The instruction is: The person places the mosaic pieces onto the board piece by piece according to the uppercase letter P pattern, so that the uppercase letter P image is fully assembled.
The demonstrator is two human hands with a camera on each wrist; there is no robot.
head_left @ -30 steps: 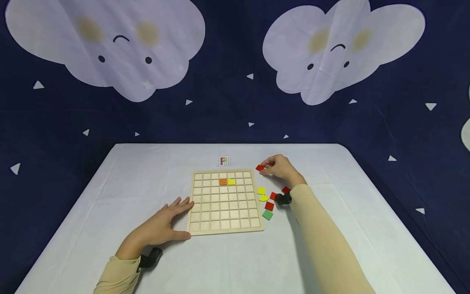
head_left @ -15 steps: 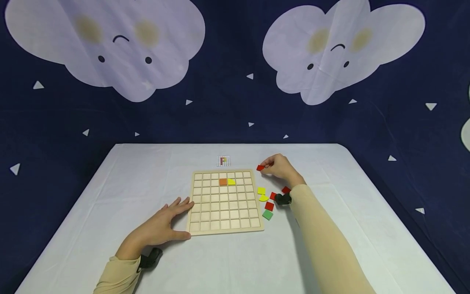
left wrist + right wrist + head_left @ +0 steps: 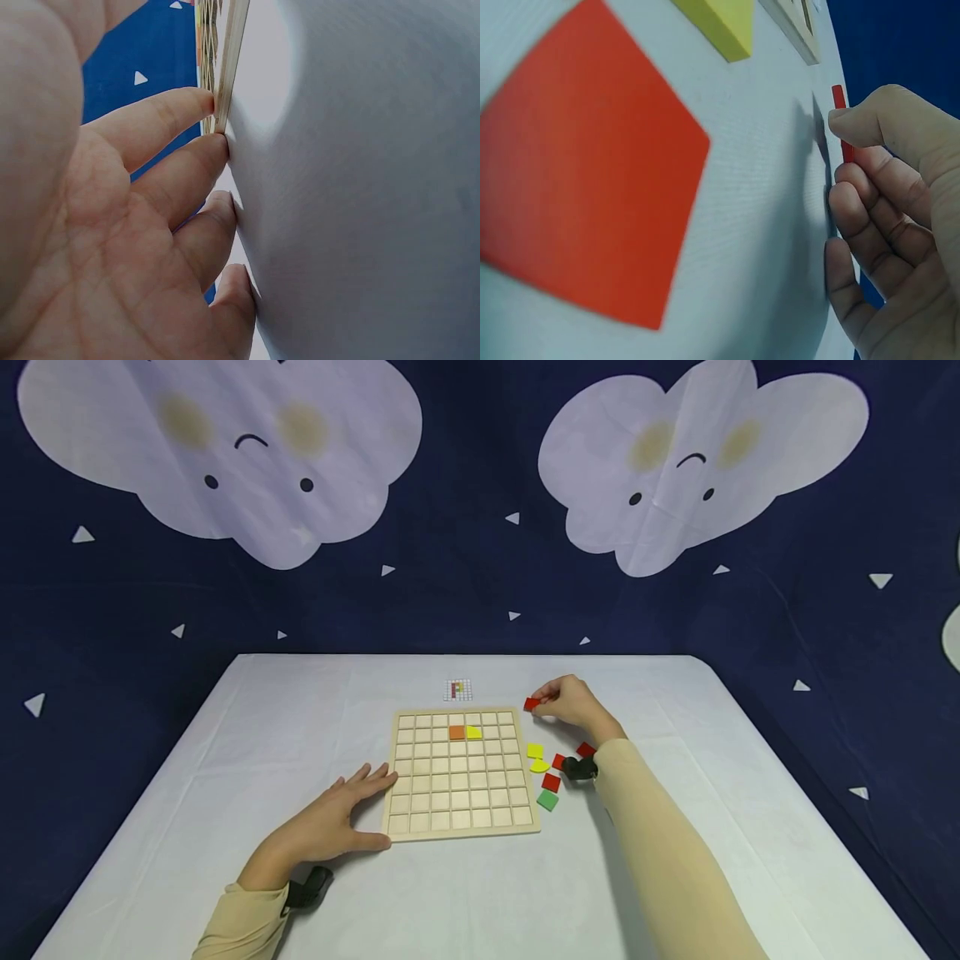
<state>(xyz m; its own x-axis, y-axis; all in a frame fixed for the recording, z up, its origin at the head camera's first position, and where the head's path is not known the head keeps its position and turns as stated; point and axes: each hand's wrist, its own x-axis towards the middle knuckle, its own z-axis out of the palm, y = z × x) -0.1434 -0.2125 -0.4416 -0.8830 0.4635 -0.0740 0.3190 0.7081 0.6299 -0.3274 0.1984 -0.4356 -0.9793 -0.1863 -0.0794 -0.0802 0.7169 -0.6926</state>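
Note:
A wooden grid board (image 3: 459, 777) lies on the table, with an orange square (image 3: 457, 732) and a yellow quarter-round piece (image 3: 473, 732) side by side in its second row. My left hand (image 3: 322, 822) is spread at the board's left edge, fingertips and thumb touching the frame; the left wrist view shows its fingers (image 3: 180, 180) at the rim. Just beyond the board's far right corner, my right hand (image 3: 573, 703) pinches a red square (image 3: 531, 704) between thumb and fingers. In the right wrist view this red piece (image 3: 838, 96) is seen edge-on, slightly off the cloth.
Right of the board lie a yellow square (image 3: 535, 751), a yellow curved piece (image 3: 540, 766), several red pieces (image 3: 551, 782) and a green square (image 3: 547, 800). Behind the board is a small pattern card (image 3: 458, 690). A dark blue cloth with clouds hangs behind the white table (image 3: 360, 685).
The head view has shifted very slightly. Both hands stay in place, the right one still pinching the red square.

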